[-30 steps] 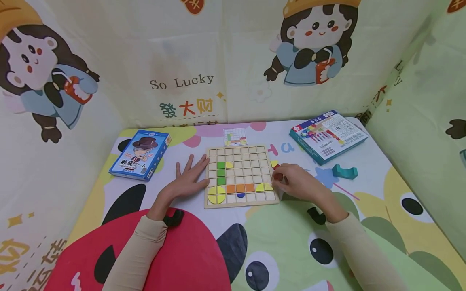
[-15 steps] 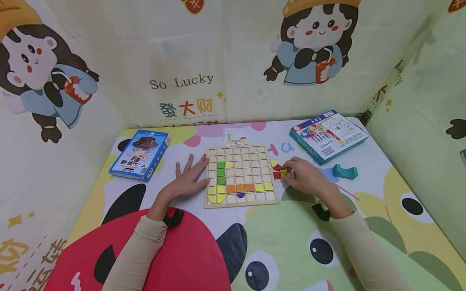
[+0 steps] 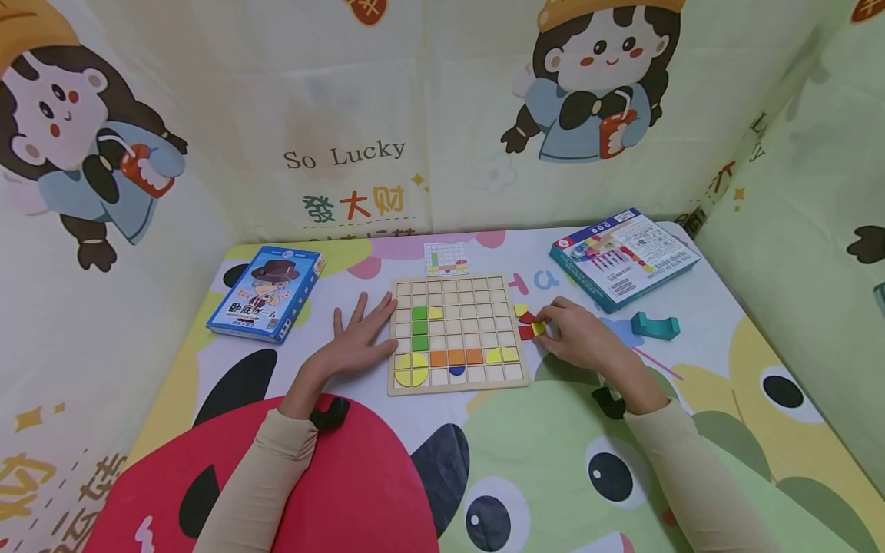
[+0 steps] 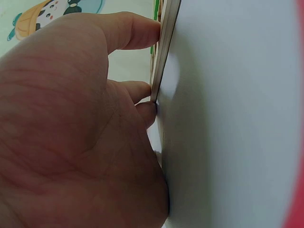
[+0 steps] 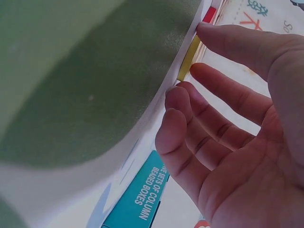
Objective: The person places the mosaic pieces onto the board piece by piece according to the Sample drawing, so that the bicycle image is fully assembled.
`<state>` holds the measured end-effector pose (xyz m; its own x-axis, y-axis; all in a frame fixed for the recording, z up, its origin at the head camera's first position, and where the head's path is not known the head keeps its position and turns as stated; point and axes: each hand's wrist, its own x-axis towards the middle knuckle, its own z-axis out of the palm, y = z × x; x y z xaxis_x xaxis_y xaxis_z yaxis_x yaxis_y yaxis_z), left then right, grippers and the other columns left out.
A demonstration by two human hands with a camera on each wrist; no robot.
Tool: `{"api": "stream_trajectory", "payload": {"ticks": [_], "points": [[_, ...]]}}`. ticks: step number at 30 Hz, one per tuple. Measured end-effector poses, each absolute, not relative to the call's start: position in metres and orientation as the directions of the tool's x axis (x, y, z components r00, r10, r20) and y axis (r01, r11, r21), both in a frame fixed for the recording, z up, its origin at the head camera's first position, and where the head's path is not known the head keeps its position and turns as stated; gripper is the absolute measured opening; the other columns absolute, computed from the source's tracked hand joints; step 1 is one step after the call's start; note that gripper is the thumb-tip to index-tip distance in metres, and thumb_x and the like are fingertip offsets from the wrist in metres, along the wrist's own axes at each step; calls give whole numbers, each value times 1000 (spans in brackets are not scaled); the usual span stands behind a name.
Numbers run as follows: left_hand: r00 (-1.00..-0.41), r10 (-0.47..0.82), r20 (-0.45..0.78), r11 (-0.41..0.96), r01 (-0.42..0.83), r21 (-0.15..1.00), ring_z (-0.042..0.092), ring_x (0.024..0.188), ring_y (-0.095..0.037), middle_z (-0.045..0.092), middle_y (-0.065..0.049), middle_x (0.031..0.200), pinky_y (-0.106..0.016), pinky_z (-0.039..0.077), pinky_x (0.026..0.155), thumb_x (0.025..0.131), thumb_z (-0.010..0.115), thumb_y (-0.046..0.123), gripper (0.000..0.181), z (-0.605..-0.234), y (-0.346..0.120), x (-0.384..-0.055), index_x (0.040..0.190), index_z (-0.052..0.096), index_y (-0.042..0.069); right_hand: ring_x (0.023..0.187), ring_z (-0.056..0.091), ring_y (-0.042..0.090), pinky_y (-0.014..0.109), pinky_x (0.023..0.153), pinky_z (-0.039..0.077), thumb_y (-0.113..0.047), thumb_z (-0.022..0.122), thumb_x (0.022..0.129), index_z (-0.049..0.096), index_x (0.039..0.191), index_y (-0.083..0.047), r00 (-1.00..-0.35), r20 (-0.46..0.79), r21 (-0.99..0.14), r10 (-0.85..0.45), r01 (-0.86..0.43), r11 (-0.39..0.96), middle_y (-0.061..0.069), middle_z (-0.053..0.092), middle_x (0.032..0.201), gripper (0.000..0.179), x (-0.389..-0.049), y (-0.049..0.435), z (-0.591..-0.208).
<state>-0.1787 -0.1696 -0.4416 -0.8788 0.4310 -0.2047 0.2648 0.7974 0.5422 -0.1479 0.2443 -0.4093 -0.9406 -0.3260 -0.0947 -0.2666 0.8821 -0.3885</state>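
Note:
A wooden grid board point(image 3: 465, 296) lies mid-table with green, orange, yellow and blue pieces in its cells. My left hand point(image 3: 359, 339) is spread beside it, thumb and fingertips touching its left edge; in the left wrist view, the left hand point(image 4: 80, 104) meets the board's side point(image 4: 166, 42). Right of the board, my right hand point(image 3: 577, 334) pinches a yellow tile point(image 3: 538, 328) between thumb and index finger, low at the table. The right wrist view shows this yellow tile point(image 5: 188, 59) between those fingertips. Beside it lie red tiles point(image 3: 526, 332) and another yellow tile point(image 3: 521, 310).
A printed pattern card point(image 3: 445, 259) lies behind the board. On the left is a blue game box point(image 3: 266, 294), and at the back right a teal-edged box point(image 3: 625, 257). A teal curved block point(image 3: 654, 326) sits right of my right hand.
My right hand has moved right, away from the board's edge, uncovering red tiles, and now holds the yellow tile beside them. The left hand has stayed still.

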Motion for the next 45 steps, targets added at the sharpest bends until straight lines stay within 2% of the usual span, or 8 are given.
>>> {"api": "stream_trajectory", "payload": {"ticks": [14, 22, 28, 36, 45], "points": [[-876, 434, -208, 796, 264, 545, -20, 166, -39, 6, -3, 182, -74, -25, 121, 101, 57, 47, 85, -442, -170, -179, 172, 16, 21, 106, 64, 28, 46, 93, 62, -23, 81, 93, 73, 122, -7, -940, -110, -381, -324, -261, 887, 14, 68, 122, 34, -147, 244, -408], [-878, 432, -207, 790, 257, 557, -20, 166, -39, 7, -3, 182, -73, -26, 121, 101, 58, 46, 85, -441, -169, -178, 172, 17, 20, 98, 62, 24, 39, 85, 62, -21, 81, 93, 73, 124, -8, -927, -144, -373, -346, -273, 887, 15, 68, 122, 34, -145, 245, -405], [-878, 432, -205, 790, 260, 556, -20, 166, -39, 7, -4, 182, -73, -25, 121, 101, 58, 46, 85, -441, -169, -178, 172, 17, 20, 99, 63, 23, 39, 86, 63, -17, 81, 92, 74, 123, -9, -917, -144, -389, -372, -293, 873, 13, 70, 122, 33, -144, 248, -402], [-879, 433, -200, 789, 262, 556, -19, 166, -40, 7, -4, 182, -74, -25, 121, 102, 57, 45, 84, -441, -169, -178, 171, 18, 20, 90, 62, 18, 33, 80, 61, -11, 80, 92, 75, 121, -8, -901, -139, -407, -411, -326, 853, 12, 71, 119, 31, -143, 250, -399], [-881, 431, -196, 789, 263, 555, -19, 166, -39, 8, -3, 182, -74, -25, 121, 102, 58, 44, 84, -440, -169, -177, 171, 18, 20, 99, 63, 25, 44, 91, 61, -24, 81, 93, 73, 122, -4, -937, -152, -371, -315, -242, 897, 12, 71, 110, 36, -143, 250, -399]]}}
